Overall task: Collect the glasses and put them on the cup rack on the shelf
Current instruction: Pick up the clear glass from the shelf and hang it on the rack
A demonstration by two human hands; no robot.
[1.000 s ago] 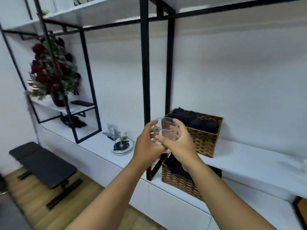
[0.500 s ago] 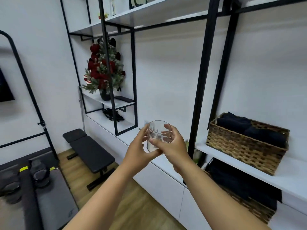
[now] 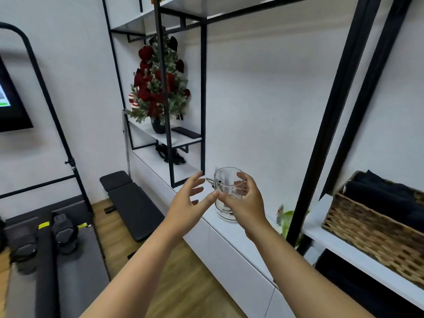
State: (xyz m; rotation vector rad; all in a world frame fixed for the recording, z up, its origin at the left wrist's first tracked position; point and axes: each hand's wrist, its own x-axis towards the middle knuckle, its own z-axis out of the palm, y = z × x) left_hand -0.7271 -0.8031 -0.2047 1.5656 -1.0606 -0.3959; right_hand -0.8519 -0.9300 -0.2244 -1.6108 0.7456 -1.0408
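Glasses are the subject of the task, and one glass [image 3: 229, 191] appears here, held upright in mid-air in front of the shelf unit [image 3: 330, 115], above its long white lower ledge [image 3: 229, 228]. Largest in view is that black-framed shelving with white boards; a wicker basket [image 3: 376, 228] of dark cloth sits on a board at the right, and a potted red-and-green arrangement [image 3: 158, 88] stands on a small board at the far left, well apart from the hands. A dark bench [image 3: 130, 203] lies on the wooden floor below. The right hand [image 3: 245, 203] holds the glass, fingers curled round its far side and thumb across the near wall. The left hand [image 3: 190, 200] hangs just beside it with fingers spread and straight, only its thumb tip near the right thumb. Half a second ago both hands cupped the glass; the left has since let go (a transfer to one hand). No cup rack can be made out among the things visible, so the glass probably remains in transit, with placement not yet begun.
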